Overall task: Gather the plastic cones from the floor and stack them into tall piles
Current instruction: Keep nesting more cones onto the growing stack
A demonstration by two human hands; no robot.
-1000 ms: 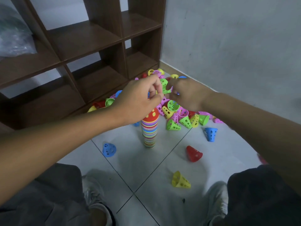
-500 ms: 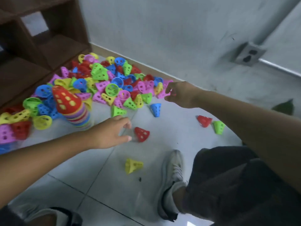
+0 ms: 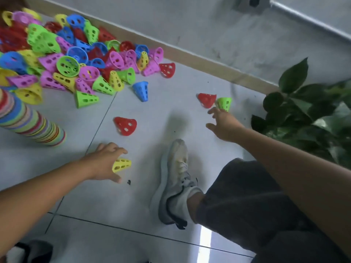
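A tall stack of nested coloured cones (image 3: 28, 120) leans at the left edge. Behind it lies a big heap of loose cones (image 3: 76, 52) by the wall. My left hand (image 3: 103, 161) curls over a yellow cone (image 3: 121, 165) lying on the floor, fingers and thumb around it. My right hand (image 3: 224, 125) is spread open, fingertips just short of a green cone (image 3: 224, 103) and a red cone (image 3: 207, 99). Another red cone (image 3: 125, 125) and a blue cone (image 3: 140, 90) lie between the hands and the heap.
My right foot in a white shoe (image 3: 175, 179) rests on the grey tiles between my arms, with a dark trouser leg (image 3: 256, 205) behind it. A leafy potted plant (image 3: 307, 114) stands at the right. The wall's skirting (image 3: 209, 63) runs behind the cones.
The view swung right and down from the stack. My left hand dropped onto the yellow cone. My right hand left the heap and reached right to the red and green cones.
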